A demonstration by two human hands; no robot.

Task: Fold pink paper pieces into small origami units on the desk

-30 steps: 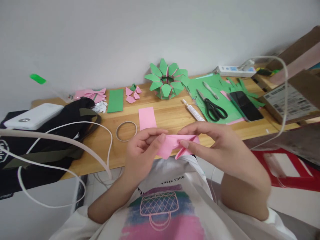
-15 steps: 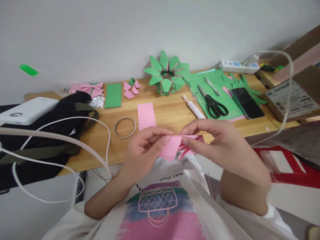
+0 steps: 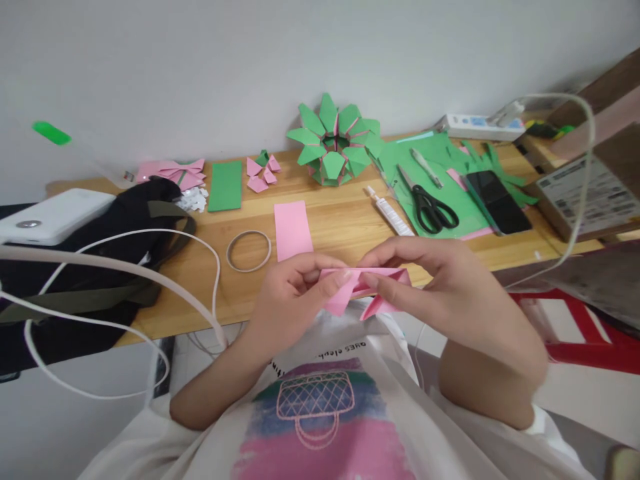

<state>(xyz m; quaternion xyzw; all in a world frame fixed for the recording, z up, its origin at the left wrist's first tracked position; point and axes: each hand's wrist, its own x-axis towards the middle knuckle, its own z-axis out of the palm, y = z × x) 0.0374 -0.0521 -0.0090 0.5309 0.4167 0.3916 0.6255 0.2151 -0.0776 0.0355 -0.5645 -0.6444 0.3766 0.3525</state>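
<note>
Between both hands, just in front of the table edge, is a folded piece of pink paper [image 3: 340,301] with two flaps hanging down. My left hand [image 3: 295,303] pinches its left part between thumb and fingers. My right hand [image 3: 430,283] grips the right part, its thumb pressed on the near side. Fingertips behind the paper are partly hidden. Beyond my left hand a flat pink paper rectangle [image 3: 293,230] lies on the wooden table [image 3: 335,210]. A ring-shaped roll of tape [image 3: 229,252] lies to its left.
A green and pink paper flower [image 3: 333,165] stands by the wall. Right of it are a glue tube [image 3: 389,212], black scissors [image 3: 434,210], a cutter [image 3: 426,167] and a phone [image 3: 497,202]. Small pink folded pieces [image 3: 259,181] and green paper [image 3: 225,187] lie left. White cables [image 3: 190,310] cross a black bag [image 3: 115,267].
The pink paper's left flap has folded back toward the left, and its top has opened into a longer band. Both hands stay in nearly the same place, still gripping it.
</note>
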